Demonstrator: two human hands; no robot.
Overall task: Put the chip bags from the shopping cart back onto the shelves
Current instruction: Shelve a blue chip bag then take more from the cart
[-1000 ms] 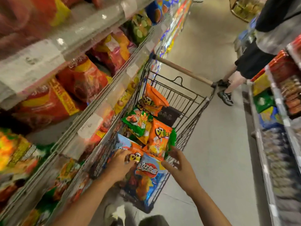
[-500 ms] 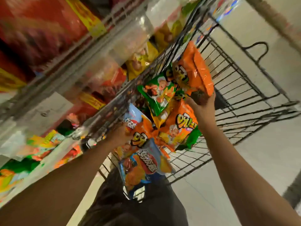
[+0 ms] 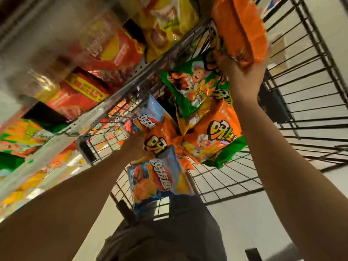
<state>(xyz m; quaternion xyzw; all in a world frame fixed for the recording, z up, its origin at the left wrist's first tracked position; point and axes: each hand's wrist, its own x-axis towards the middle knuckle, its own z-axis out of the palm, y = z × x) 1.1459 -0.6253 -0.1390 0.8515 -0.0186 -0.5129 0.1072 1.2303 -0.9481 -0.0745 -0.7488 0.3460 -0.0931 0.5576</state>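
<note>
Over cart: right hand [image 3: 244, 76] grips orange bag [image 3: 239, 31]; left hand [image 3: 136, 146] unclear.

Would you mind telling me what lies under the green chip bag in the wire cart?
The green chip bag overlaps an orange chip bag below it, and a yellow-orange edge peeks out beneath. Whatever lies deeper in the black wire shopping cart is covered.

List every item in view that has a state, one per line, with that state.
right hand: grips the orange chip bag, lifted at the cart's far end.
left hand: on an orange bag in the cart; grip hidden.
green bag: lying in the cart.
blue bag: lying at the near end.
shopping cart: still holds several bags.
</note>
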